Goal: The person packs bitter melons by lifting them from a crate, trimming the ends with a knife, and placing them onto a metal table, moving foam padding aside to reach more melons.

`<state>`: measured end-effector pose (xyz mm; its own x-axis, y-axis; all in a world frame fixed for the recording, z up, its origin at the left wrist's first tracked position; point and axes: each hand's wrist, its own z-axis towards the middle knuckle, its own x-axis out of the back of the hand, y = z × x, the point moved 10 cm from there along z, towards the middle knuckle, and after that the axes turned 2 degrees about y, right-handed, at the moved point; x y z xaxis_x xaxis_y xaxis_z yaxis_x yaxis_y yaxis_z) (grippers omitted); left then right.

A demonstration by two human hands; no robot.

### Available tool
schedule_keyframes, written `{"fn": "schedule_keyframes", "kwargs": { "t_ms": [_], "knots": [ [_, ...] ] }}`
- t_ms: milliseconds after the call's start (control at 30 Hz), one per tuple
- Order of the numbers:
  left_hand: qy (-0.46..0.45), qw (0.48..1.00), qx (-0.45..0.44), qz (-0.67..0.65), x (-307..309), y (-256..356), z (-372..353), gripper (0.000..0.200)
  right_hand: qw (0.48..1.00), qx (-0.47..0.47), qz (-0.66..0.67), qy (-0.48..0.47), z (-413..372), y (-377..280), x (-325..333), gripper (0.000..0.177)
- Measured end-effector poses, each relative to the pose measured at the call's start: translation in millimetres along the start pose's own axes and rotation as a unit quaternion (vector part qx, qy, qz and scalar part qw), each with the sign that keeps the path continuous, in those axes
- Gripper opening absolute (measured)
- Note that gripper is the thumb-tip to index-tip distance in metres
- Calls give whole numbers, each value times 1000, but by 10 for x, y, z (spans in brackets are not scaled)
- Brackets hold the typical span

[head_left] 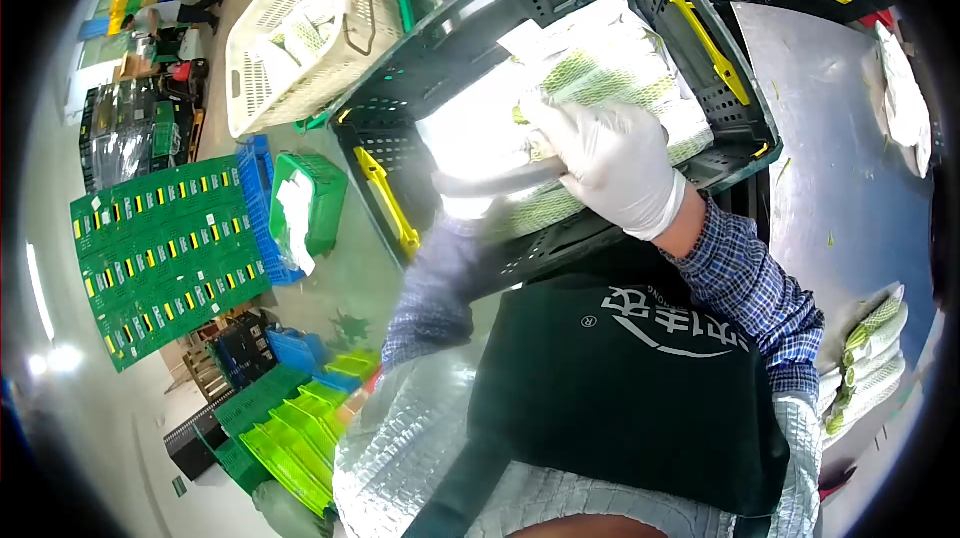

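My right hand (615, 163), in a white glove, is closed over the dark green crate (460, 28). A blurred grey strip runs from its fingers towards my left hand (465, 200); what it is cannot be made out. Motion smears my left hand, also white-gloved, at the crate's near left side, and its fingers are not readable. Beneath my right hand lie pale green items in mesh netting (600, 78), with white sheets (470, 123) beside them inside the crate. Yellow clips (700, 28) mark the crate's ends.
A cream basket (290, 38) stands left of the crate. Below it is a green bin (318, 203) with white material. On the right, a metal table (825, 168) bears netted bundles (870, 368) and a white packet (903, 98). A person (165, 13) is far at upper left.
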<state>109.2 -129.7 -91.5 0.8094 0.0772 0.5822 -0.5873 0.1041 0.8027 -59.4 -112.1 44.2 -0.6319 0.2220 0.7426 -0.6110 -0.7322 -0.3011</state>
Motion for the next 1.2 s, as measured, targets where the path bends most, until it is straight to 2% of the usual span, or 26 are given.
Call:
{"fn": "schedule_keyframes", "kwargs": {
  "t_ms": [33,133,167,267,367,433,533,600,633,667,733,800,833,933,967,1067,1200],
  "knots": [
    [-3,1000,4,-22,18,54,-49,65,999,13,19,-25,4,-95,53,44],
    [-26,992,45,-112,9,81,-216,64,996,80,29,-9,-113,-320,7,27],
    [-31,988,58,-141,-4,69,-252,63,996,70,49,-2,-124,-339,1,24],
    [-38,974,81,-209,-63,-2,-300,61,996,53,70,-30,-166,-295,-29,27],
    [-41,964,96,-243,-117,-97,-356,60,996,74,55,7,-181,-283,71,27],
    [-28,965,95,-243,-132,-222,-382,59,998,54,35,-1,-162,-225,140,33],
    [-17,985,74,-157,-83,-361,-371,57,998,3,68,12,-140,-57,250,46],
    [-80,994,64,30,-45,38,-234,41,987,-46,150,43,-146,111,340,61],
    [-79,972,60,214,33,299,-158,40,989,-58,133,41,-167,166,351,60],
    [-40,974,43,221,115,374,-151,37,990,-69,114,40,-181,224,364,58],
    [75,989,-34,126,287,463,-59,31,981,-119,149,27,-224,386,338,49],
    [133,970,-79,187,280,656,-59,31,968,-169,185,22,-320,527,272,43],
    [151,920,-159,324,215,967,-132,38,962,-164,207,71,-320,528,324,30],
    [138,963,-101,207,96,816,-155,40,906,-260,330,-44,-378,621,67,26],
    [135,969,-93,186,59,808,-165,40,859,-301,410,-58,-421,620,-48,30],
    [144,970,-85,179,17,855,-261,41,839,-269,469,-59,-306,451,-26,29],
    [153,978,-58,128,-27,803,-306,41,786,-309,532,-57,-397,427,-186,21]
  ]
}}
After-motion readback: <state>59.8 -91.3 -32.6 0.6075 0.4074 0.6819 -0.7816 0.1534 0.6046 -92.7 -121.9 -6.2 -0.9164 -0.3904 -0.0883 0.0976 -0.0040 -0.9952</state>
